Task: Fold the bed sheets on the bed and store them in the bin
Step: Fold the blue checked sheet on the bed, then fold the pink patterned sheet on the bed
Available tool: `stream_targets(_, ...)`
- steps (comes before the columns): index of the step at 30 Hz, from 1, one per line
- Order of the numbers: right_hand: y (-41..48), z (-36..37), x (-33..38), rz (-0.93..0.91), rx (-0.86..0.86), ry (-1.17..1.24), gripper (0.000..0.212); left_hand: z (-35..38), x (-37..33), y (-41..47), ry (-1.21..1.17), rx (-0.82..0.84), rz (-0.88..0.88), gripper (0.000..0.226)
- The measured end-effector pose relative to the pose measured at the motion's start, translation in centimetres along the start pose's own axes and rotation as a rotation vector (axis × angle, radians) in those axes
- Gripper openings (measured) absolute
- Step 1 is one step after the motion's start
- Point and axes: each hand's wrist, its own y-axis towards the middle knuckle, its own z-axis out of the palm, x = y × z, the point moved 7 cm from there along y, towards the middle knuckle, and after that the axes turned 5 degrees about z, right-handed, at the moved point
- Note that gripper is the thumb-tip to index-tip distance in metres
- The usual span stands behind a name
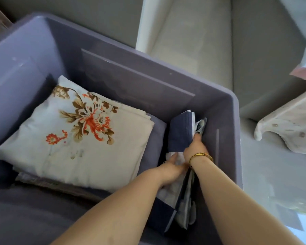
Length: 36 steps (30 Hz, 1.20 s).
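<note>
I see my left hand [171, 167] and right hand [195, 149] both grasping the navy sheet [180, 131], which stands on edge, its length running bottom-to-top along the bin's [227, 119] right wall.

Left forearm [124, 200] and right forearm [228, 191] bare from wrist to the lower frame edge. Wrist of the right hand [195, 147] carries a thin gold-coloured bracelet [200, 155], chain-like, with a flatter bar section and a strand of red-orange thread alongside. Wrist of the left hand [173, 167] bare. Fingernails too small to read.
</note>
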Motion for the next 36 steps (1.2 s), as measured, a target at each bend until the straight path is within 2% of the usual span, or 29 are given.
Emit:
stream_targets(3,1.6,2.0,-0.4,0.009,0.059,0.082,0.056,0.2,1.1,-0.3,0.107,0.081,-0.04,0.073)
stream_targets(6,3.0,3.0,-0.6,0.045,0.087,0.187,0.061,0.4,1.7,-0.3,0.049,0.107,-0.068,0.077)
stream_targets(9,3.6,3.3,-0.5,0.019,0.024,0.152,0.076,0.1,2.0,0.1,0.029,0.113,-0.053,0.074)
stream_targets(11,2.9,2.4,0.6,-0.113,-0.117,-0.048,0.078,-0.1,2.2,0.2,0.034,0.115,-0.054,0.072)
stream_targets(13,2.0,2.0,2.2,-0.282,-0.233,-0.456,0.07,0.1,2.4,0.4,0.087,0.124,-0.051,0.069)
stream_targets(16,1.8,3.3,2.5,-0.395,-0.149,-1.074,0.053,0.1,2.6,0.6,0.185,0.142,-0.02,0.066)
stream_targets(18,2.2,3.3,1.5,-0.337,-0.068,-1.284,0.053,-0.3,2.8,0.7,0.263,0.153,-0.011,0.062)
stream_targets(20,2.2,2.9,1.0,-0.292,-0.019,-1.377,0.057,-0.8,3.0,0.5,0.36,0.154,-0.005,0.055)
stream_targets(23,1.0,1.7,2.3,-0.328,-0.053,-1.209,0.057,-2.0,2.7,0.7,0.481,0.069,-0.01,0.048)
stream_targets(25,-0.7,-1.0,4.2,-0.444,-0.24,-0.982,0.053,-3.1,1.4,0.7,0.478,-0.055,0.035,0.044)
stream_targets(27,-2.7,-5.2,4.2,-0.494,-0.455,-0.71,0.053,-3.9,-0.4,0.3,0.321,-0.186,0.11,0.04)
stream_targets(29,-3.5,-9.0,2.0,-0.42,-0.573,-0.452,0.059,-4.6,-2.2,-0.4,0.182,-0.324,0.21,0.037)
stream_targets(30,-3.4,-10.0,0.5,-0.354,-0.55,-0.32,0.062,-4.5,-3.0,-0.8,0.146,-0.36,0.254,0.037)
stream_targets(33,-1.9,-9.9,-2.5,-0.24,-0.272,0.194,0.062,-3.4,-4.7,-1.4,0.084,-0.378,0.357,0.034)
stream_targets(36,-1.3,-9.5,-2.7,-0.254,-0.2,0.319,0.062,-3.3,-6.0,-1.9,0.011,-0.419,0.483,0.02)
